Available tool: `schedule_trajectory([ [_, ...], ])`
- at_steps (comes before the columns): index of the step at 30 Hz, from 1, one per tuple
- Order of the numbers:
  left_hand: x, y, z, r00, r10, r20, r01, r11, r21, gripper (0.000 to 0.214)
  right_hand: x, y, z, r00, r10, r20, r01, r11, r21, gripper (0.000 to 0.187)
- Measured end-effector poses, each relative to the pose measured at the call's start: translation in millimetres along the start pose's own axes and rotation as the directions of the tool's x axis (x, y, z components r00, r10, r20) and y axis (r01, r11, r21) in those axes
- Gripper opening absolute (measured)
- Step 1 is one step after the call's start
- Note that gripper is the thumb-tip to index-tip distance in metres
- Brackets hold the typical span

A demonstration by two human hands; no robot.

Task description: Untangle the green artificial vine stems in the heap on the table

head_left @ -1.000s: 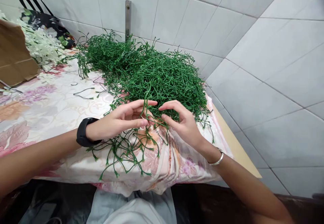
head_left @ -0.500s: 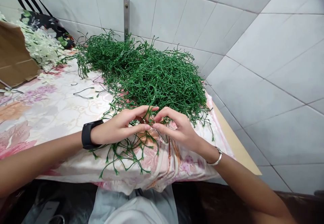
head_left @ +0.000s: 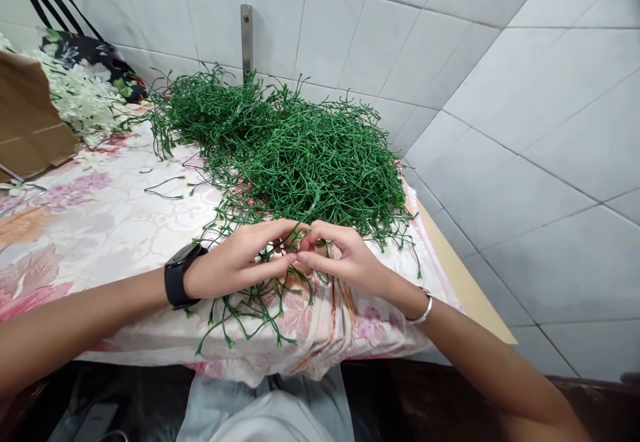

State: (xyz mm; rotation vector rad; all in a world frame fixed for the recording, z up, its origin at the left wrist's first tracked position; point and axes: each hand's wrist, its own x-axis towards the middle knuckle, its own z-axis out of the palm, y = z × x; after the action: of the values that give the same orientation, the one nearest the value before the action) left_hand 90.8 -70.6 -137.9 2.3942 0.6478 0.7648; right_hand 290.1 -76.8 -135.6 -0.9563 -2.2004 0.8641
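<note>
My left hand (head_left: 244, 259), with a black band on its wrist, meets my right hand (head_left: 351, 256) at the front of the table. The thumbs and fingers of both are closed in a pinch around a thin green artificial stem (head_left: 299, 231); its exact joint is hidden behind the fingertips. A thick tangled pile of green artificial stems (head_left: 325, 162) lies just beyond my hands. Several loose stems (head_left: 246, 322) hang over the cloth below my left hand.
The table wears a flowered cloth (head_left: 125, 222). At the left stand a brown cardboard piece (head_left: 33, 119), white artificial flowers (head_left: 87, 99) and a dark flowered bag (head_left: 117, 69). One forked stem (head_left: 163, 189) lies apart. A tiled wall (head_left: 350, 35) rises behind.
My hands have lowered slightly toward me, and their fingertips have drawn closer together around the stem. The pile looks the same.
</note>
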Motion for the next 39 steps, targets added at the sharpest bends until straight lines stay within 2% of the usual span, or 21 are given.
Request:
schedule_trajectory([
  [5,-2.6,-1.8,1.0,1.0,0.012,-0.02,-0.012,1.0,0.016,0.034,-1.3,0.9,-0.4,1.0,0.026,0.0,-0.026,0.99,0.136,0.012],
  [8,-2.9,-0.9,0.6,0.999,0.003,-0.043,-0.002,0.999,0.043,0.029,-1.2,3.2,-0.4,0.999,-0.016,-0.04,0.02,0.995,0.094,0.008],
  [12,-2.8,0.7,-0.1,0.999,-0.029,-0.044,0.029,1.0,0.01,0.026,0.3,4.8,-0.1,0.994,-0.099,-0.04,0.1,0.994,0.049,0.008],
  [17,-2.8,1.7,-1.0,0.999,-0.04,-0.018,0.04,0.999,0.014,0.019,-0.1,0.9,-1.3,0.998,0.03,0.058,-0.036,0.995,0.096,0.015],
  [19,-2.5,2.4,-1.4,0.999,-0.039,-0.022,0.039,0.999,0.019,0.017,-0.5,-1.1,-1.8,0.997,0.039,0.061,-0.044,0.996,0.078,0.017],
  [24,-0.4,3.1,-1.8,0.996,-0.077,-0.036,0.078,0.997,0.023,0.015,-0.5,-1.7,-0.6,0.999,-0.038,-0.005,0.037,0.999,-0.019,0.016],
  [30,1.1,-0.2,-0.3,0.987,-0.14,-0.077,0.141,0.99,0.014,0.022,-1.7,-0.2,0.5,0.994,-0.056,-0.091,0.05,0.996,-0.068,0.01],
  [35,1.5,-2.8,0.4,0.997,-0.075,-0.026,0.078,0.989,0.124,0.019,-3.1,0.9,3.7,0.986,-0.121,-0.118,0.095,0.974,-0.205,0.006],
  [39,3.3,-2.1,0.1,0.998,-0.067,-0.009,0.067,0.994,0.088,0.014,-2.5,1.6,6.4,0.982,-0.154,-0.111,0.125,0.964,-0.235,0.009],
])
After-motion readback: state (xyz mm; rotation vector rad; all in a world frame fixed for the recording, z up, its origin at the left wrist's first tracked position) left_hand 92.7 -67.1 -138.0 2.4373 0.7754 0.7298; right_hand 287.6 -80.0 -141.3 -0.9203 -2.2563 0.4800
